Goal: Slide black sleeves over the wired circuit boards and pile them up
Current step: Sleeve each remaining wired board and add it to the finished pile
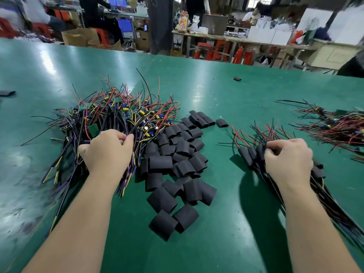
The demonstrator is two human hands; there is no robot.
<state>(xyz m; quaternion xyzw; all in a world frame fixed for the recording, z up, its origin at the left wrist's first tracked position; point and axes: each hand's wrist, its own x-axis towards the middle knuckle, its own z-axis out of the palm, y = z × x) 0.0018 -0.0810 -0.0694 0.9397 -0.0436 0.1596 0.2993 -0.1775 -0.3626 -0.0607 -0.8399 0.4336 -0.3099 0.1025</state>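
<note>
- The left hand [107, 152] has its fingers [124, 137] curled, with thumb and fingertips meeting in a pinch on a few dark wires [136, 127].
- Those wires belong to the heap of wired circuit boards [110, 115], which lies in the left half of the bench [216, 91]. Red, black, yellow and blue leads stick out of it on all sides, and the left wrist lies over its near strands.
- The right hand [288, 160] has its fingers [272, 147] clenched on a sleeved board [261, 152] at the far end of the pile of sleeved boards [246, 154].
- That pile runs toward the bench's near right corner, and the right forearm hides much of it.
- The loose black sleeves [177, 154] lie scattered between the two hands, touching the heap's right side and well apart from the pile.
- A second tangle of wired boards [334, 125] sits at the right edge, beyond the right hand.
- One stray sleeve [237, 79] lies toward the far edge and another sleeve [6, 93] lies at the left edge.
</note>
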